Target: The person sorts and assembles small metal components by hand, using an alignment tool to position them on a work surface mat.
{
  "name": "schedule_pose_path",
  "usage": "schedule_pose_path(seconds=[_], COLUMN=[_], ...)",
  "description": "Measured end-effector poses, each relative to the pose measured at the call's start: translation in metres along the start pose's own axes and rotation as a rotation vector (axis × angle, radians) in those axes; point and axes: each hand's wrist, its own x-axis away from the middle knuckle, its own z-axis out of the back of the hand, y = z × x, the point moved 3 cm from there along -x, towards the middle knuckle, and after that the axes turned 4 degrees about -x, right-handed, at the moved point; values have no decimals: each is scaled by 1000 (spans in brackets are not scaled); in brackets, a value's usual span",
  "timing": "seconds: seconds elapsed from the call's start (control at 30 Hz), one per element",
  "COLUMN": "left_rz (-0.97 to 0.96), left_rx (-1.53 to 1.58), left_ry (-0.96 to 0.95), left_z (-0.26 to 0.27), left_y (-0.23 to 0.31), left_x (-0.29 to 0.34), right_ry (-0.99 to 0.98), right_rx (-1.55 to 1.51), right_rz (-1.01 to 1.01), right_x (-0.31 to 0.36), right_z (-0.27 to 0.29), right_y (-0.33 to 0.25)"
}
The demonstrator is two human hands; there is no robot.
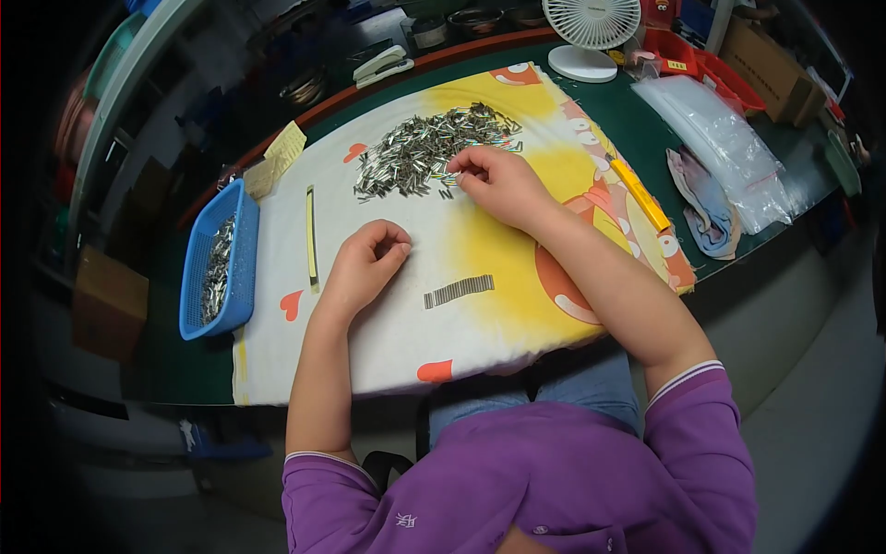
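A heap of small shiny metal pins [406,152] lies toward the far side of a white and yellow printed cloth [388,337]. My right hand [498,185] is at the heap's near right edge, fingertips pinched among the loose pins; what they grip is too small to make out. Over the white part of the cloth, left of the middle, my left hand [365,268] has its fingers curled in toward the thumb. Whatever it may hold is hidden. Between my forearms a neat row of metal pins [459,292] lies side by side on the cloth.
A blue plastic basket [245,268] of metal pins stands at the left. Near it lies a narrow yellowish strip [312,235]. To the right are a yellow cutter knife [640,194], a folded cloth [706,208] and clear plastic bags [715,138]. A white fan [591,28] stands at the back.
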Motion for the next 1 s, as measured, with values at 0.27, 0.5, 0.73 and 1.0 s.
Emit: schedule_pose_path(seconds=[0.27,0.5,0.73,1.0], left_rz=[-45,-88,-229,-212], left_rx=[-7,66,-77,-126], left_ry=[-39,-206,-5,75], left_z=[4,2,-16,-20], left_y=[7,21,26,27], left_x=[4,34,64,64], right_ry=[-2,5,-3,15], right_rx=[146,157,143,163], right_rz=[104,85,134,135], right_x=[1,-5,-6,-7], right_z=[3,9,5,6], right_y=[-3,9,7,7])
